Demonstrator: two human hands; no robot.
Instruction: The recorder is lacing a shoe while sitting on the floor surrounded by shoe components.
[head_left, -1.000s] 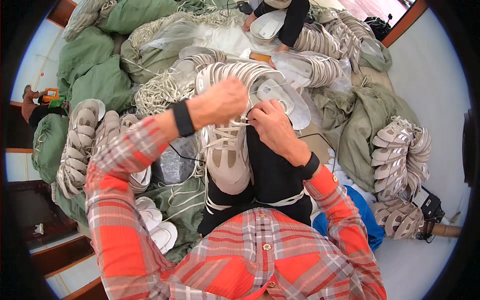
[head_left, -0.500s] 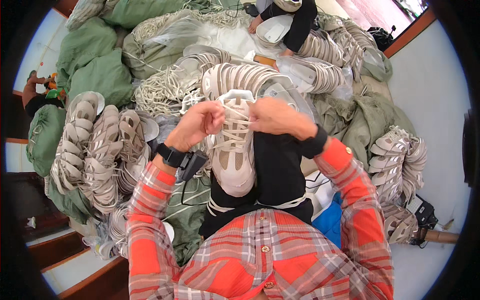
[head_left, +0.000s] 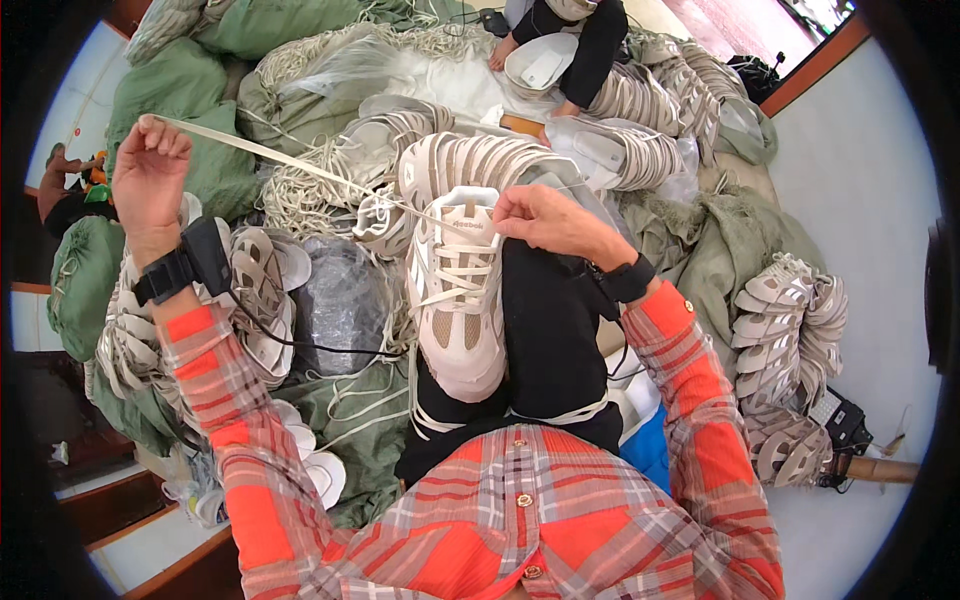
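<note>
A beige and white sneaker rests on my black-trousered thighs, its toe toward me. Its cream laces criss-cross up to the tongue. Far out to the left, my left hand is closed on one end of the shoelace, which runs taut back to the top eyelets. My right hand is at the right side of the shoe's opening, thumb and fingers pinched together; what lies between them is hidden.
Stacked sneaker uppers lie just beyond the shoe. A heap of loose laces and green sacks are at the far left. More uppers stand on the right. Another person's leg shows at the far side.
My left hand has moved from beside the shoe's top far out to the left, drawing the lace out straight. My right hand stays near the shoe's opening, slightly further right.
</note>
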